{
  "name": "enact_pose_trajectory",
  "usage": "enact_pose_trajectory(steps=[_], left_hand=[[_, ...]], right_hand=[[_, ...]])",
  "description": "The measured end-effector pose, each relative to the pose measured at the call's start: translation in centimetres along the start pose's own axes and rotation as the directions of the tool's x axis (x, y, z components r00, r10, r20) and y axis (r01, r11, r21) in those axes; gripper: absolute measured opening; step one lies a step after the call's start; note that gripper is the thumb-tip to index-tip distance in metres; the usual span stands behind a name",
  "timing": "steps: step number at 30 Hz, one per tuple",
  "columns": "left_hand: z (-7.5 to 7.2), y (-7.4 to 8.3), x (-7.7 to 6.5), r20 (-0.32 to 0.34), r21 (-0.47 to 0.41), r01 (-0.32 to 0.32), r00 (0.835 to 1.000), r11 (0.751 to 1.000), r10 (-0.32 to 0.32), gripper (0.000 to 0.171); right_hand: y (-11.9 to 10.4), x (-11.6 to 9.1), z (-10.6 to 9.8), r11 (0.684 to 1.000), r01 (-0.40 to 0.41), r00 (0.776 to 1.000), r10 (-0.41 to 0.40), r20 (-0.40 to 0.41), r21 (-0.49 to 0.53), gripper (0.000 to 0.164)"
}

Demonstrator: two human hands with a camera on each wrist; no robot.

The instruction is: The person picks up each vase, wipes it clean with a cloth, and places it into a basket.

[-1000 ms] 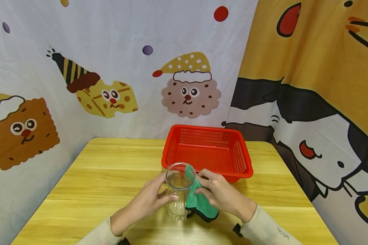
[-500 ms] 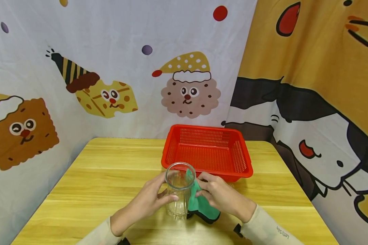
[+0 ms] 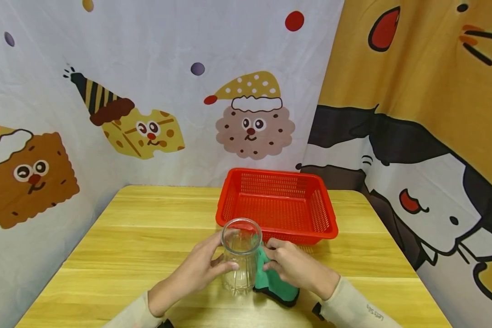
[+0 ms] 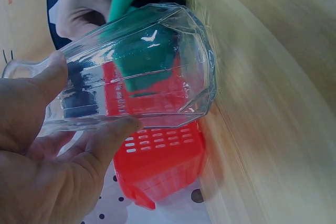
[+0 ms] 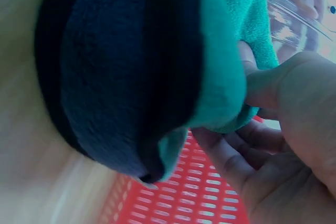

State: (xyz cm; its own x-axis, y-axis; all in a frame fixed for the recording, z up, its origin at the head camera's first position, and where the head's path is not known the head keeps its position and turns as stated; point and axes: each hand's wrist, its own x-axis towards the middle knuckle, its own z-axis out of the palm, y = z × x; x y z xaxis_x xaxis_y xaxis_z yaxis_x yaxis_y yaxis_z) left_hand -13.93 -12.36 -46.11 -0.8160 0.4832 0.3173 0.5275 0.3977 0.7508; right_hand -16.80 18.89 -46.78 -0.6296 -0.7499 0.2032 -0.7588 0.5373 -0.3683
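A clear glass jar (image 3: 241, 269) with faceted sides and a round open mouth stands upright on the table. My left hand (image 3: 207, 260) grips it from the left, thumb across the front and fingers behind. In the left wrist view the jar (image 4: 136, 72) lies sideways across the picture, its base near the wood. My right hand (image 3: 292, 263) pinches a green cloth (image 3: 276, 284) with black edging against the jar's right side. The cloth (image 5: 110, 72) hangs in folds from the fingers in the right wrist view, showing a dark grey face and a green one.
Behind the jar and the right hand sits a red perforated plastic basket (image 3: 270, 209) with nothing in it. The wooden table (image 3: 147, 218) reaches back to a cartoon-printed curtain (image 3: 156, 54).
My right hand and the cloth have slid slightly down along the jar's right side; the cloth's upper tip has dropped from near the rim. The left hand keeps its grip on the jar.
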Motion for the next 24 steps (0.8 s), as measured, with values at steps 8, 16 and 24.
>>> enact_pose_trajectory(steps=[8, 16, 24], left_hand=[[0.0, 0.0, 0.0, 0.006, -0.003, 0.000, 1.000, 1.000, 0.000, 0.074], [0.0, 0.1, 0.0, 0.007, 0.005, 0.004, 1.000, 1.000, -0.004, 0.074], [0.0, 0.1, -0.1, 0.005, 0.003, 0.011, 1.000, 1.000, -0.011, 0.074]], right_hand=[[0.6, 0.1, 0.8, 0.999, -0.042, 0.998, 0.042, 0.054, -0.008, 0.036], [0.7, 0.3, 1.1, 0.999, -0.022, 0.996, 0.026, 0.083, -0.048, 0.039], [0.3, 0.7, 1.2, 0.994, -0.008, 0.997, 0.016, 0.079, -0.105, 0.035]])
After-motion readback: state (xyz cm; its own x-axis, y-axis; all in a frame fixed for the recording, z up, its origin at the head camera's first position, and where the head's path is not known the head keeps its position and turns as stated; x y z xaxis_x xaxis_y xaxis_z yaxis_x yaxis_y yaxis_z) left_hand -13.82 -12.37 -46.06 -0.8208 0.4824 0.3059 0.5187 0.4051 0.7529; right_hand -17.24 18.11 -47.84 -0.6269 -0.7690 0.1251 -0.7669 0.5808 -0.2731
